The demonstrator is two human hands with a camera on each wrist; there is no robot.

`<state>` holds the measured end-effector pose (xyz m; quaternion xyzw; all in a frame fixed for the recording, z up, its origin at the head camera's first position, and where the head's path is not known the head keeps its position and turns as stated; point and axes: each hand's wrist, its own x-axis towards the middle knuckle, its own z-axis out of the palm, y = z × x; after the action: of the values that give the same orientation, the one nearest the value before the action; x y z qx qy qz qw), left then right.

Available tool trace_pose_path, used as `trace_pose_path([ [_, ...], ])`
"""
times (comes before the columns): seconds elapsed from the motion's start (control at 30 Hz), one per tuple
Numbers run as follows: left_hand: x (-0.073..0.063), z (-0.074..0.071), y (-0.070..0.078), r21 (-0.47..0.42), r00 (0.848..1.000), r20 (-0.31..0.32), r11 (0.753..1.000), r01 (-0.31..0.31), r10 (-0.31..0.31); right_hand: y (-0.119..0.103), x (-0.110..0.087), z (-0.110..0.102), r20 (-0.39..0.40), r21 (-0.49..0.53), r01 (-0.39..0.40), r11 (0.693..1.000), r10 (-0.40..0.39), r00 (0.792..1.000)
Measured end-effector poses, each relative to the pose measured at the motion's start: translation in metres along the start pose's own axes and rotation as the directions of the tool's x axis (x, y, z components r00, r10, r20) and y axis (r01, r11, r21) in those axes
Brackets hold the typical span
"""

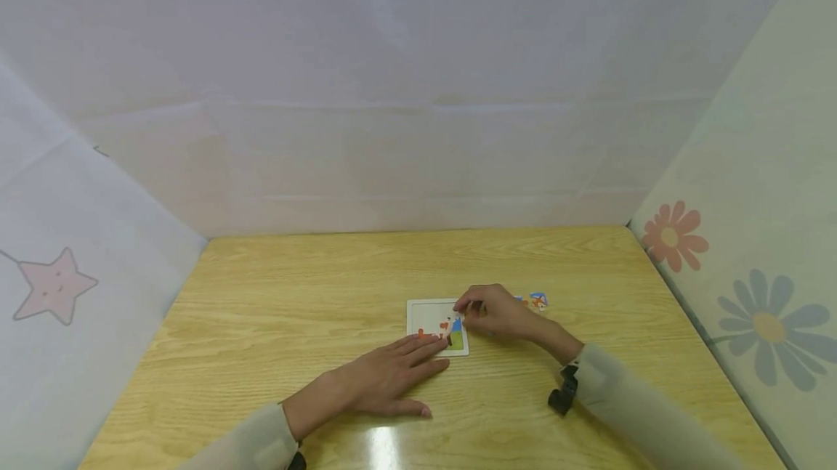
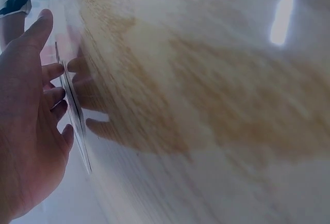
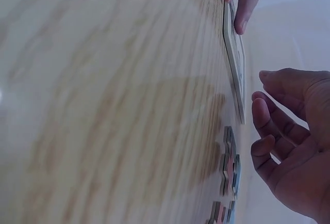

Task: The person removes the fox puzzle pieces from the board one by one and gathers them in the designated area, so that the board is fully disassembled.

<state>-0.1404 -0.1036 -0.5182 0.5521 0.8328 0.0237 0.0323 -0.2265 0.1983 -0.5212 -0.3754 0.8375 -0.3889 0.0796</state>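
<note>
The left hand point(image 1: 395, 375) is laid low over the table, fingers almost straight, thumb spread apart; nothing is gripped by it. The near edge of the white-framed picture board point(image 1: 431, 312) is touched by its fingers, the hand being set between seven and eight o'clock from the board's centre.

The right hand point(image 1: 495, 312) is placed between two and three o'clock from that centre. Its fingers are bent, and its thumb and forefinger are brought near each other over the board's side; whether a piece is pinched there cannot be told.

The board is laid flat on the wooden table point(image 1: 314, 281). Blue and green picture parts point(image 1: 456, 339) are seen in it towards four o'clock, while a pale area is shown towards eleven. Loose puzzle pieces point(image 1: 538, 301) are found beyond the right hand, just short of three o'clock, some partly hidden by it. By the right wrist view, they are seen edge-on, below the curled fingers.
</note>
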Motion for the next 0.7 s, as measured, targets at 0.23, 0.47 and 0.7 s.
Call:
trace_pose_path([
  [0.23, 0.001, 0.0, 0.0, 0.027, 1.0, -0.018, 1.0, -0.015, 0.016, -0.001, 0.006, 0.006, -0.001, -0.02, -0.03, 0.999, 0.03, 1.0],
  [0.47, 0.003, 0.0, 0.002, 0.035, 1.0, 0.011, 0.999, -0.008, 0.008, -0.005, 0.009, 0.009, 0.021, -0.018, -0.068, 0.997, 0.069, 0.997],
  [0.7, 0.006, 0.0, 0.002, 0.034, 1.0, 0.016, 0.999, -0.006, 0.006, -0.006, 0.012, 0.01, 0.04, -0.047, -0.08, 0.996, 0.082, 0.996],
])
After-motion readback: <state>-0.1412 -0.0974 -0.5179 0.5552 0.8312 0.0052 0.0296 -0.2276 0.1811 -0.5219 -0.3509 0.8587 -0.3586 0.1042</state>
